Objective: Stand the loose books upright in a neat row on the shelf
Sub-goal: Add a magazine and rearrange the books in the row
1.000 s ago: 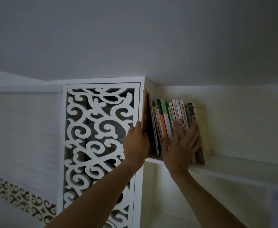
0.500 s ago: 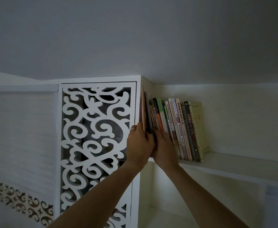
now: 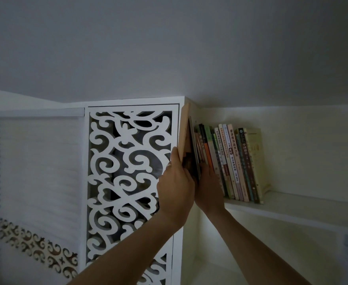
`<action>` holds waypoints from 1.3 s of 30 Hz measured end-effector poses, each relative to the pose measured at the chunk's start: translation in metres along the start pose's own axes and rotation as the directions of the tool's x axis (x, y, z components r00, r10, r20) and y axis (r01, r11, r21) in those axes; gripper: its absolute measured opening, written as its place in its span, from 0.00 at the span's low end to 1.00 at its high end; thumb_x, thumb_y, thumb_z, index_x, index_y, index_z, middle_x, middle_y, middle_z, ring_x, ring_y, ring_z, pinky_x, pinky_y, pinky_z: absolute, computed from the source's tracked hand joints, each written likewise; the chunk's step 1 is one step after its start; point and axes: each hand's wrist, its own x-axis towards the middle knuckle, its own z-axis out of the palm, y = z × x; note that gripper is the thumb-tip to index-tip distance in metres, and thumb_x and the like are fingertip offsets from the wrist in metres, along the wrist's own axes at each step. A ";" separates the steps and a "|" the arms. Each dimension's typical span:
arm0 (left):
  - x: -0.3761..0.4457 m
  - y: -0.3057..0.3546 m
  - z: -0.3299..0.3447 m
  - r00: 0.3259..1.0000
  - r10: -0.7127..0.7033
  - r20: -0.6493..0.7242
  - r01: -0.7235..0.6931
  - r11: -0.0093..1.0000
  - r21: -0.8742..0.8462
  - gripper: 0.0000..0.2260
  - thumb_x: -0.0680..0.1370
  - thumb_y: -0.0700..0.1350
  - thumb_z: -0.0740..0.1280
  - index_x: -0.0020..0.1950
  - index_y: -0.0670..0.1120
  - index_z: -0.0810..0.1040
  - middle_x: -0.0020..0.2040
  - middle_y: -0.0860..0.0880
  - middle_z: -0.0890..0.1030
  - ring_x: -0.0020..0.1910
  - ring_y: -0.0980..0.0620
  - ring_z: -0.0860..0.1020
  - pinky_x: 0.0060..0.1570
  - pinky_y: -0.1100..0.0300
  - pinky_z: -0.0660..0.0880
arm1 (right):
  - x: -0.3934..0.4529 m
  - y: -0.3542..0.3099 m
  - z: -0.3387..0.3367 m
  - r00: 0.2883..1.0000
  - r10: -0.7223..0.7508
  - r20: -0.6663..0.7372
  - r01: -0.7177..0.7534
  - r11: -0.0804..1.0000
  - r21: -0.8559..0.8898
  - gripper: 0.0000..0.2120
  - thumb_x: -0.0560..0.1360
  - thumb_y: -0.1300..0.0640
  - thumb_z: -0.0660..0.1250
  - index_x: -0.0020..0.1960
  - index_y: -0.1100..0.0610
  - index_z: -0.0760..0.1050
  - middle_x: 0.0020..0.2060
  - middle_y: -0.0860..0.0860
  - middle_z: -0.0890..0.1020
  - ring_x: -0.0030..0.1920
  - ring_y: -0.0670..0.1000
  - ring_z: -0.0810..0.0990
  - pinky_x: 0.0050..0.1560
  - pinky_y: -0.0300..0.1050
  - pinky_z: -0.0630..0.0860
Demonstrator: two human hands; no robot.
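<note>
A row of books (image 3: 233, 161) stands on the white shelf (image 3: 292, 208), leaning slightly left, with a pale yellow book (image 3: 255, 157) at its right end. At the left end are tall thin books (image 3: 190, 140), one with a tan cover, set against the cabinet side. My left hand (image 3: 176, 186) grips their lower front edge, thumb lying up the tan cover. My right hand (image 3: 208, 188) sits right beside it, fingers pressed against the lower spines of the neighbouring books; the fingertips are partly hidden.
A white cabinet with a carved scroll-pattern door (image 3: 127, 171) stands directly left of the shelf. The ceiling (image 3: 169, 48) is close above the books. The shelf runs on bare to the right of the row.
My right hand has slid left from the spines in the middle of the row to the left end beside my left hand. The books stand closer together and straighter.
</note>
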 end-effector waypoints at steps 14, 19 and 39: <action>-0.008 -0.015 -0.056 0.998 0.032 -0.058 -0.026 0.994 0.104 0.13 0.84 0.46 0.59 0.68 0.48 0.66 0.39 0.51 0.78 0.33 0.48 0.79 0.35 0.46 0.81 | 0.002 -0.019 0.007 0.993 0.098 -0.066 -0.095 0.995 0.036 0.44 0.67 0.26 0.66 0.69 0.58 0.67 0.60 0.56 0.77 0.58 0.56 0.79 0.54 0.53 0.82; -0.007 -0.019 -0.067 0.997 0.048 -0.059 -0.045 0.997 0.064 0.13 0.83 0.45 0.63 0.67 0.45 0.70 0.39 0.51 0.79 0.34 0.52 0.79 0.35 0.48 0.81 | 0.008 -0.023 0.009 0.987 0.020 -0.157 -0.042 0.989 -0.138 0.40 0.77 0.38 0.68 0.79 0.60 0.60 0.68 0.59 0.76 0.64 0.57 0.79 0.62 0.51 0.79; 0.014 0.006 0.009 0.993 -0.091 -0.072 0.075 0.977 -0.198 0.14 0.83 0.38 0.53 0.66 0.46 0.71 0.46 0.48 0.80 0.41 0.48 0.81 0.36 0.58 0.77 | 0.014 0.009 0.002 0.979 -0.204 0.024 0.205 0.970 -0.132 0.22 0.81 0.51 0.63 0.74 0.49 0.67 0.66 0.52 0.75 0.62 0.52 0.76 0.63 0.46 0.76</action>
